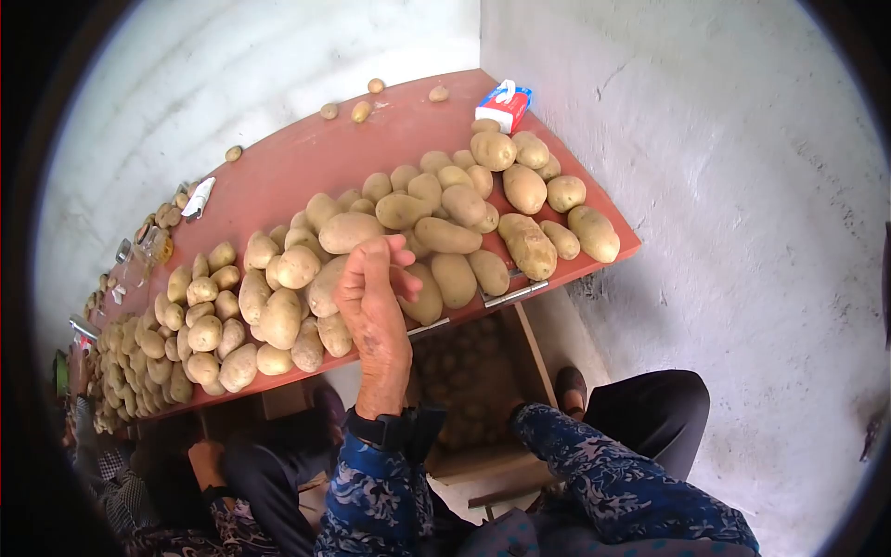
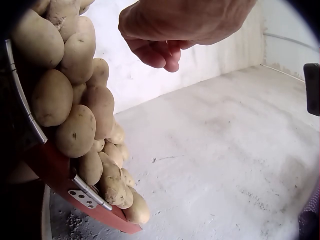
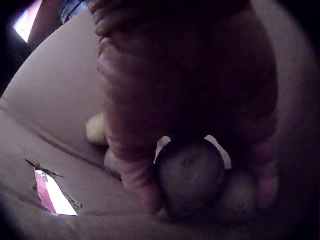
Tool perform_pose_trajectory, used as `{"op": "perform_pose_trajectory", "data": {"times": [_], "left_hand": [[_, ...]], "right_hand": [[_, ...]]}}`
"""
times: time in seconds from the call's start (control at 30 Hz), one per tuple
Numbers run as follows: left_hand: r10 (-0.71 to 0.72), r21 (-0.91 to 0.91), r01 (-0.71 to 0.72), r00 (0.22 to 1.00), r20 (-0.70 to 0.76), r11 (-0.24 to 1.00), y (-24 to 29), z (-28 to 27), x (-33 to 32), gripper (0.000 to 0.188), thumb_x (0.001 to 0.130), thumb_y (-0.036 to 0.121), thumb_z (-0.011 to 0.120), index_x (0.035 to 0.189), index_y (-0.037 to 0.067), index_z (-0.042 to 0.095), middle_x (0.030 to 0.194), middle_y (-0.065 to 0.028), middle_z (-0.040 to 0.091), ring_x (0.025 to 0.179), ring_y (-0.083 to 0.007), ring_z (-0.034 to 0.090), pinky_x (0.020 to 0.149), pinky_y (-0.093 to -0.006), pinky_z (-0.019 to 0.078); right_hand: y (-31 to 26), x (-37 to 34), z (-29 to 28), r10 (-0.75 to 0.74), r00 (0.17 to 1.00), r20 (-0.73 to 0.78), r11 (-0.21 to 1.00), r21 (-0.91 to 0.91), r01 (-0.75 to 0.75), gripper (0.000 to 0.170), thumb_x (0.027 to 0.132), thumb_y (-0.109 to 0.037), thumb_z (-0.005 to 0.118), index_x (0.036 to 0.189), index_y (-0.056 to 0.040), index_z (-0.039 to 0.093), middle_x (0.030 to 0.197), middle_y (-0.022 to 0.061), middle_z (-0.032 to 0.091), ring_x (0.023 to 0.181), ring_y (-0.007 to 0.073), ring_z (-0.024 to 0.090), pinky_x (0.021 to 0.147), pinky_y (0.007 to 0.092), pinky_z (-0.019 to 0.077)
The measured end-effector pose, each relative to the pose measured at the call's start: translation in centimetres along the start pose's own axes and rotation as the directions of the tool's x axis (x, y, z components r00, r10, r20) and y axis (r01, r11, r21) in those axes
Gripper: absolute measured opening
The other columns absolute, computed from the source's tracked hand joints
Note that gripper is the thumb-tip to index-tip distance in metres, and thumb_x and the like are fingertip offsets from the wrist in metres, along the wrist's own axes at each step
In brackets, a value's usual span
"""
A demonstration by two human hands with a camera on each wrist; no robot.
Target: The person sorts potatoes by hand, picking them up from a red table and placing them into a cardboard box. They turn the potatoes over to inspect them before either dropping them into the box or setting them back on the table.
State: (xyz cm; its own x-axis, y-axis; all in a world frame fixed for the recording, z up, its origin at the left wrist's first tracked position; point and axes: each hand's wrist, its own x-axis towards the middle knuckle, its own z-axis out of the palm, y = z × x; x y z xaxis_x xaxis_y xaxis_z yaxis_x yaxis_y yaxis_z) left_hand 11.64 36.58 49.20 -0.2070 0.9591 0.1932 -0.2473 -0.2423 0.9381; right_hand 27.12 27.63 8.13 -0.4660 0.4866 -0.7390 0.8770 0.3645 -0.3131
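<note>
In the head view my left hand (image 1: 373,302) is raised over the front of a red table (image 1: 288,158), its fingers loosely curled and holding nothing. Behind it lie many potatoes (image 1: 278,317) heaped along the table edge. The left wrist view shows the same hand (image 2: 187,25) above and beside the pile. My right arm (image 1: 594,464) reaches down to a box (image 1: 534,357) of potatoes below the table, the hand hidden in shadow there. In the dark right wrist view my right hand (image 3: 185,95) has thumb and fingers around a potato (image 3: 190,175), with another potato (image 3: 237,195) against it.
A tissue pack (image 1: 504,107) stands at the table's far right corner by the wall (image 1: 724,186). Metal hinges (image 1: 516,293) line the front edge. Another seated person's leg (image 1: 278,469) is close on my left. A glass jar (image 1: 160,246) stands farther along the table.
</note>
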Motion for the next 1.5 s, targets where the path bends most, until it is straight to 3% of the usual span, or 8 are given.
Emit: {"op": "perform_pose_trajectory", "data": {"times": [0.6,0.7,0.93,1.1,1.2,1.33,1.47,1.5], "left_hand": [[-0.013,-0.023,0.013,1.0,0.01,1.0,-0.2,1.2,-0.8,0.027,0.096,0.027,0.054,0.092,0.004,0.066,0.075,-0.0022,0.062,0.055,-0.0072,0.052,0.049,-0.0211,0.0396],[-0.019,-0.018,0.019,1.0,0.018,1.0,-0.3,1.3,-0.7,0.026,0.096,0.027,0.054,0.092,0.004,0.066,0.075,-0.0025,0.062,0.056,-0.0071,0.052,0.049,-0.0211,0.0396],[-0.073,0.083,0.061,0.987,0.143,0.995,-1.8,0.4,-0.4,0.023,0.096,0.025,0.054,0.093,0.006,0.067,0.076,-0.0007,0.064,0.055,-0.0065,0.052,0.048,-0.0208,0.0401],[-0.156,0.144,0.13,0.971,0.18,0.981,-2.0,1.0,-1.2,0.021,0.094,0.02,0.054,0.092,0.003,0.066,0.077,-0.0007,0.062,0.054,-0.0054,0.052,0.046,-0.019,0.0373],[-0.208,0.197,0.165,0.952,0.224,0.967,-2.0,0.9,-1.1,0.021,0.094,0.022,0.055,0.092,0.005,0.066,0.076,0.0003,0.063,0.055,-0.0046,0.053,0.045,-0.0179,0.0383],[-0.29,0.224,0.237,0.926,0.244,0.945,-3.7,1.1,-1.8,0.022,0.094,0.025,0.056,0.098,0.005,0.064,0.081,-0.0008,0.062,0.059,-0.007,0.058,0.045,-0.0191,0.0422],[-0.442,0.015,0.45,0.87,0.219,0.893,-5.0,2.3,-2.2,0.034,0.095,0.029,0.056,0.115,0.002,0.056,0.098,-0.0084,0.06,0.073,-0.0157,0.064,0.054,-0.0245,0.0498],[-0.441,0.021,0.446,0.874,0.205,0.895,-5.3,2.6,-2.2,0.034,0.095,0.029,0.056,0.115,0.002,0.056,0.098,-0.0084,0.06,0.073,-0.0157,0.064,0.054,-0.0245,0.0498]], "right_hand": [[-1.3,-2.6,-0.1,-0.057,0.998,-0.02,0.994,-0.099,0.054,0.027,0.073,-0.038,0.064,0.091,-0.0199,0.073,0.098,0.0084,0.07,0.09,0.0247,0.066,0.078,0.0418,0.0515],[-4.1,-9.9,-7.2,-0.22,0.975,-0.016,0.974,0.048,0.22,0.032,0.069,-0.037,0.066,0.092,-0.0154,0.072,0.095,0.0125,0.069,0.088,0.0268,0.066,0.074,0.0423,0.0513],[-8.5,-21.3,-21.3,-0.162,0.987,0.006,0.978,0.132,0.16,0.041,0.065,-0.03,0.067,0.101,-0.0099,0.068,0.097,0.0156,0.066,0.092,0.0323,0.064,0.076,0.042,0.0511],[-5.8,-27.3,-25.8,-0.352,0.787,-0.506,0.884,0.095,0.457,0.041,0.068,-0.027,0.07,0.105,-0.0095,0.062,0.108,0.0149,0.054,0.102,0.0353,0.054,0.088,0.0403,0.0456],[-5.6,-29.6,-28.2,-0.232,0.701,-0.674,0.881,0.16,0.445,0.039,0.067,-0.023,0.072,0.101,-0.0081,0.06,0.103,0.0137,0.054,0.101,0.0333,0.054,0.087,0.0402,0.046],[-3.7,-29.5,-30.9,-0.143,0.365,-0.92,0.885,0.046,0.463,0.037,0.063,-0.018,0.07,0.095,-0.0042,0.058,0.099,0.0172,0.055,0.098,0.0357,0.055,0.084,0.0443,0.0448],[-1.3,-25.5,-31.1,0.011,0.283,-0.959,0.88,0.144,0.453,0.037,0.065,-0.015,0.068,0.099,-0.0056,0.057,0.1,0.0175,0.053,0.098,0.0373,0.054,0.085,0.0457,0.0444],[-0.5,-23.7,-30.7,-0.019,0.179,-0.984,0.927,0.05,0.371,0.036,0.066,-0.014,0.067,0.099,-0.0059,0.057,0.102,0.018,0.053,0.098,0.0373,0.054,0.084,0.0457,0.0448]]}}
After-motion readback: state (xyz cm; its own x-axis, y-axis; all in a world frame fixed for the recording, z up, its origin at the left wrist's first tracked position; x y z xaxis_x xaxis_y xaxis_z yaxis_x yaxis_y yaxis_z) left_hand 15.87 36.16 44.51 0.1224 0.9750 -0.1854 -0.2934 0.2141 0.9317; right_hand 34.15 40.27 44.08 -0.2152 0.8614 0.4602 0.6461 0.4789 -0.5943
